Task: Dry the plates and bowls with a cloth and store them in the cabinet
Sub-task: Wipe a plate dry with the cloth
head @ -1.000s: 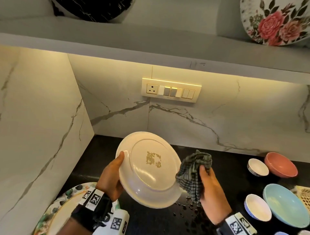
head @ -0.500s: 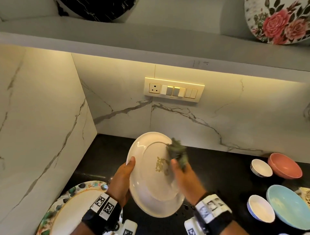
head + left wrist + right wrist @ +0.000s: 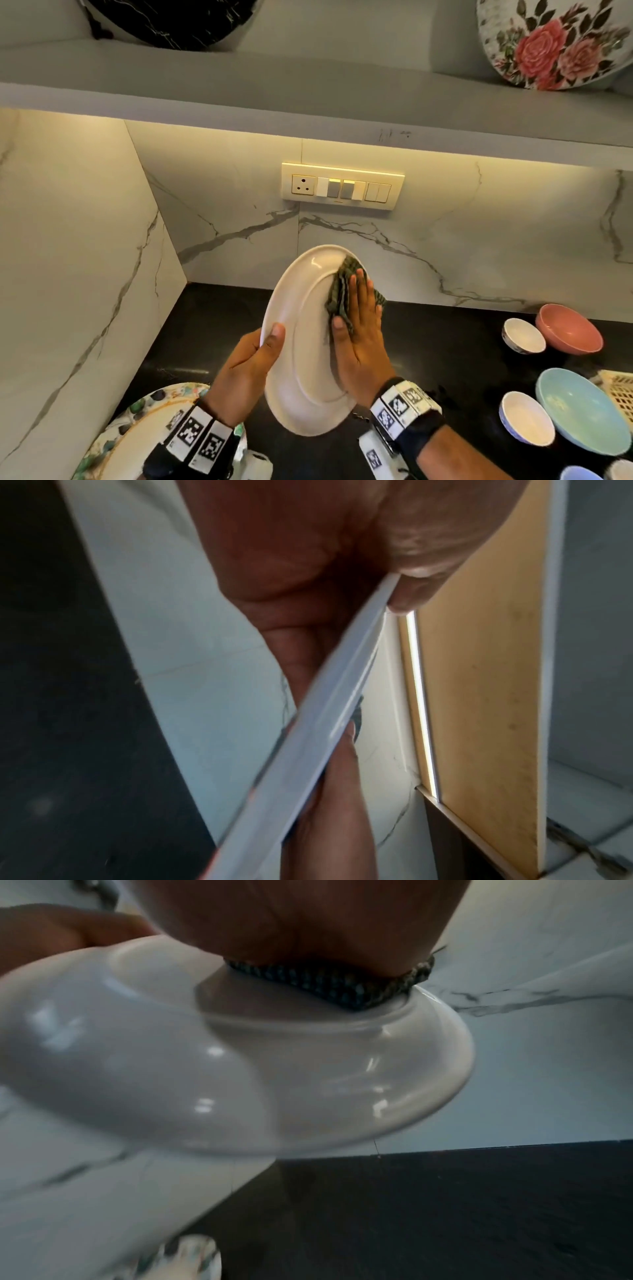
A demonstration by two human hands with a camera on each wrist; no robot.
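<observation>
Left hand point(image 3: 245, 371) gripping the lower left rim of the white plate point(image 3: 301, 342), thumb on the near face, other fingers point(image 3: 284, 647) curled behind the rim. Plate held tilted on edge above the black desk point(image 3: 445, 346), underside turned to the camera. Right hand point(image 3: 359, 329) laid flat on that face, fingers straight and together, pressing the checked cloth point(image 3: 340, 294) against the upper right part of the plate; cloth bunched under the palm. On the desk, at right: two small white bowls point(image 3: 523, 335), a pink bowl point(image 3: 570, 329), a light blue bowl point(image 3: 579, 409). At lower left, a patterned plate point(image 3: 137, 425). Behind, marble wall with a switch panel point(image 3: 342, 186). Above, a grey shelf point(image 3: 308, 85) carrying a rose-printed plate point(image 3: 551, 44) and a dark marbled plate point(image 3: 171, 20).
</observation>
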